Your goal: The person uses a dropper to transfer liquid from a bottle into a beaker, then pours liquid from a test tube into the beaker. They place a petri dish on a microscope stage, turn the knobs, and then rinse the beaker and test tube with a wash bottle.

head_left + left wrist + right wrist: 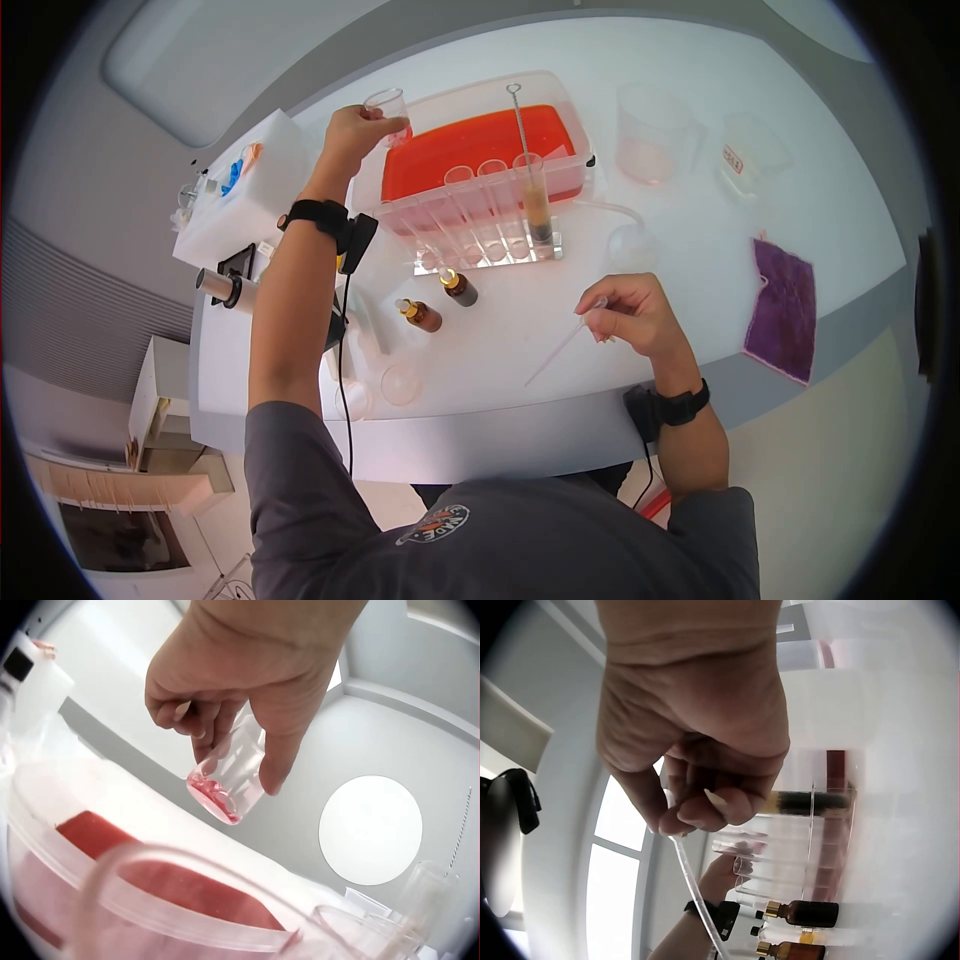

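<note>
My left hand [352, 140] grips a small clear cup [229, 776] with wet red bits in its bottom, held tilted beside the back left corner of a clear plastic tub [545, 88] of red liquid. Over the front of the table, my right hand [640, 315] pinches a thin clear plastic dropper [555, 355], its tip slanting down to the left. Between the hands stands a clear rack [490, 264] of test tubes. One tube [538, 205] holds brown and dark layers and has a looped metal rod [519, 120] standing in it.
Two brown dropper bottles [460, 288] stand before the rack. Clear round dishes [402, 383] lie near the front edge. At right are a clear jug [645, 145], a labelled clear container [740, 170] and a purple cloth [785, 310]. A white box [260, 160] stands at left.
</note>
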The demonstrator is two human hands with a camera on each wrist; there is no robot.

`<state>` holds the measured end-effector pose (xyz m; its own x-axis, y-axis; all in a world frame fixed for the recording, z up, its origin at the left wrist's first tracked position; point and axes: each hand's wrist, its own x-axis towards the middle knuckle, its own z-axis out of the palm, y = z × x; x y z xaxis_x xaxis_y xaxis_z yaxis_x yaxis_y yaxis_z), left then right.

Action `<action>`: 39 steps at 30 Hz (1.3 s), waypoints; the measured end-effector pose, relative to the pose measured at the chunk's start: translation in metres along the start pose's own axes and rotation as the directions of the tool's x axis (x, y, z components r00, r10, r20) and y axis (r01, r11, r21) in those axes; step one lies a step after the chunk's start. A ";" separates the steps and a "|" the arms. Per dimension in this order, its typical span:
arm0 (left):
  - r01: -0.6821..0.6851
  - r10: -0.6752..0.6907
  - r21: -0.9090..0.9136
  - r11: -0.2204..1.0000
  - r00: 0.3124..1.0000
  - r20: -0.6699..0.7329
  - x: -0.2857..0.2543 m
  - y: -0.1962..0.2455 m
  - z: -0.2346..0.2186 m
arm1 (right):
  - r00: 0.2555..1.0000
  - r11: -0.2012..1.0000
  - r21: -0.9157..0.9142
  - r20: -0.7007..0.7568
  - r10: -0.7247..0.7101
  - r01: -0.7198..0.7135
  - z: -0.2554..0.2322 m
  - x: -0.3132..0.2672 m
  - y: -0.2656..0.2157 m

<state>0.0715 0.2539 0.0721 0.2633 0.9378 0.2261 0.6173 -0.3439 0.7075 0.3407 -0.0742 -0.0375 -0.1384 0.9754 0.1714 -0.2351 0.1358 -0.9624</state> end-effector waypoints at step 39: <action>-0.496 0.553 0.852 -0.166 0.669 0.497 0.015 0.028 0.003 | 0.999 1.000 -0.031 0.040 -0.001 0.002 0.003 -0.001 -0.005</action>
<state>0.0950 0.2579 0.0928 0.8858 0.4140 0.2097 0.3986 -0.4475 -0.8005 0.3392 -0.0762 -0.0320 -0.1767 0.9675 0.1807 -0.2053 0.1434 -0.9682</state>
